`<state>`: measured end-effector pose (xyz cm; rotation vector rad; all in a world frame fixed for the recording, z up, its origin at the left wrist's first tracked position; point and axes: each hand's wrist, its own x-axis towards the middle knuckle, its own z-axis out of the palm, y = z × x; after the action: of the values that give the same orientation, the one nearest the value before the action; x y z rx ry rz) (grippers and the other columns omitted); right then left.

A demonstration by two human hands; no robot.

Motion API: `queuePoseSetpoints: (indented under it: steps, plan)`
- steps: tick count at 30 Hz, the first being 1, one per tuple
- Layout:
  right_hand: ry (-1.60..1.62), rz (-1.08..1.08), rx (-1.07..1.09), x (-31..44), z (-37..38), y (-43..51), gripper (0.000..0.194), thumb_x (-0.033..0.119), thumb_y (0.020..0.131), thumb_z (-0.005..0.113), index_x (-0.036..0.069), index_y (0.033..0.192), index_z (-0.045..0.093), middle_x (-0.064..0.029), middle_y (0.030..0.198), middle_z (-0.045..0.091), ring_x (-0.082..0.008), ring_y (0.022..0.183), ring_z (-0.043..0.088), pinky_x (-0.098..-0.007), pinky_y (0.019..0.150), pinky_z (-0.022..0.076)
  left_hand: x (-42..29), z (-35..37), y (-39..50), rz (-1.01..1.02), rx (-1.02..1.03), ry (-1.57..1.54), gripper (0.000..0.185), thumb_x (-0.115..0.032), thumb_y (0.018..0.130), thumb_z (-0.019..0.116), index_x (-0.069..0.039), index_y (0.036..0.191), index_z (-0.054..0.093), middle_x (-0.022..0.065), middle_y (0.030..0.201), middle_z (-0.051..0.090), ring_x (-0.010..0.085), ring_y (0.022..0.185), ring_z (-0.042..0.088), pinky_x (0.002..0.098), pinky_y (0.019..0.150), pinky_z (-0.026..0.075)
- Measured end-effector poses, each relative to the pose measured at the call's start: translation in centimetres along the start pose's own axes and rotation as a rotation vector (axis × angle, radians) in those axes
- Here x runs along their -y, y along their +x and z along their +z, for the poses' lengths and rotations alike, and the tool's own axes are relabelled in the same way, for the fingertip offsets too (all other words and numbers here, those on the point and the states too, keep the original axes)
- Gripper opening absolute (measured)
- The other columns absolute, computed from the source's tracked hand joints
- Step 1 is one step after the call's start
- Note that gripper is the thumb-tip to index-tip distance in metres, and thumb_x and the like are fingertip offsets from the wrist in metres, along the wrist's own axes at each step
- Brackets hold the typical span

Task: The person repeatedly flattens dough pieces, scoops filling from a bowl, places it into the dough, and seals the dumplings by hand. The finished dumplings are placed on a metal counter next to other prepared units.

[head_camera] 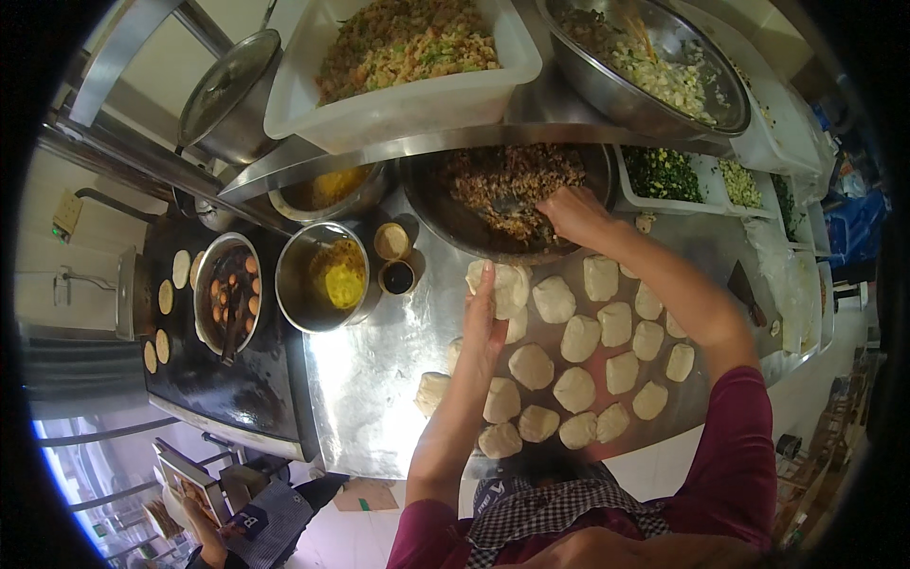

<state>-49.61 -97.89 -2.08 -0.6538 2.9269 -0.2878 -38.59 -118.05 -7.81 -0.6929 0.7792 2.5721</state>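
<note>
My left hand (pixel 486 313) holds a flattened piece of dough (pixel 508 288) over the steel worktable, thumb on top. My right hand (pixel 577 217) is curled at the right inside of a wide dark bowl (pixel 426 213) of brown minced filling (pixel 515 174). Its fingers close on a utensil (pixel 508 205) that looks like a metal spoon, mostly sunk in the filling. Several pale dough portions (pixel 581 338) lie in loose rows on the table before me, below and right of my left hand.
At left, a black griddle (pixel 263 398) bears flatbreads (pixel 166 297) and a pan of eggs in dark liquid (pixel 227 291). A steel pot (pixel 321 277) holds yellow contents beside two small cups (pixel 397 277). A steel shelf edge (pixel 455 139) overhangs the bowl. A scraper (pixel 745 288) lies right. A person (pixel 263 523) stands lower left.
</note>
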Motion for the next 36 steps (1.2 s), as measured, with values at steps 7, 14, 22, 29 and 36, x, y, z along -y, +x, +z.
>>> queuePoseSetpoints:
  steps: [7, 14, 22, 29, 36]
  plan:
    - [-0.116, -0.192, -0.073, 1.1, -0.3, 0.0, 0.01, -0.002, 0.065, 0.063, -0.003, 0.073, 0.069, -0.0234, 0.075, 0.064, -0.0384, 0.077, 0.067, -0.0465, 0.068, 0.0545, 0.1, 0.7, 0.1, 0.011, -0.079, -0.011, 0.037, -0.032, 0.09, 0.071, -0.004, 0.112, 0.06, 0.0081, 0.103, 0.068, 0.0204, 0.089, 0.067, 0.0363, 0.077, 0.056]
    - [-0.001, -0.051, 0.097, 0.8, -0.5, 0.6, 0.009, -0.004, 0.074, 0.063, -0.006, 0.08, 0.069, -0.0248, 0.081, 0.065, -0.0399, 0.082, 0.067, -0.0484, 0.07, 0.0536, 0.2, 1.2, 0.4, 0.052, -0.092, 0.0, 0.037, -0.031, 0.089, 0.072, -0.003, 0.11, 0.06, 0.0077, 0.099, 0.068, 0.0197, 0.087, 0.068, 0.0341, 0.073, 0.057]
    - [0.139, 0.149, 0.177, -2.2, 1.5, 0.7, 0.024, -0.005, 0.078, 0.06, -0.001, 0.098, 0.072, -0.0208, 0.088, 0.07, -0.0367, 0.086, 0.067, -0.0414, 0.075, 0.0543, 0.2, 1.3, 0.6, 0.049, -0.13, 0.041, 0.038, -0.032, 0.088, 0.074, -0.003, 0.107, 0.06, 0.0081, 0.098, 0.067, 0.0191, 0.083, 0.068, 0.0332, 0.071, 0.057]
    - [0.556, 0.031, 0.311, -1.9, -0.4, -1.4, 0.026, 0.005, 0.085, 0.064, 0.001, 0.11, 0.07, -0.0173, 0.091, 0.073, -0.0222, 0.078, 0.07, -0.0349, 0.072, 0.0533, 0.2, 1.5, 0.7, 0.077, -0.098, 0.048, 0.045, -0.037, 0.09, 0.069, -0.001, 0.115, 0.058, 0.0108, 0.107, 0.067, 0.0222, 0.091, 0.068, 0.0357, 0.078, 0.057]
    - [0.461, -0.061, -0.039, 3.3, -2.2, -7.4, 0.033, 0.005, 0.084, 0.061, 0.004, 0.116, 0.069, -0.013, 0.08, 0.07, -0.0242, 0.061, 0.064, -0.0376, 0.059, 0.0524, -0.4, 1.6, -0.3, 0.096, 0.065, -0.151, 0.058, -0.054, 0.098, 0.045, -0.005, 0.128, 0.053, 0.0099, 0.125, 0.061, 0.0254, 0.115, 0.059, 0.041, 0.097, 0.048]
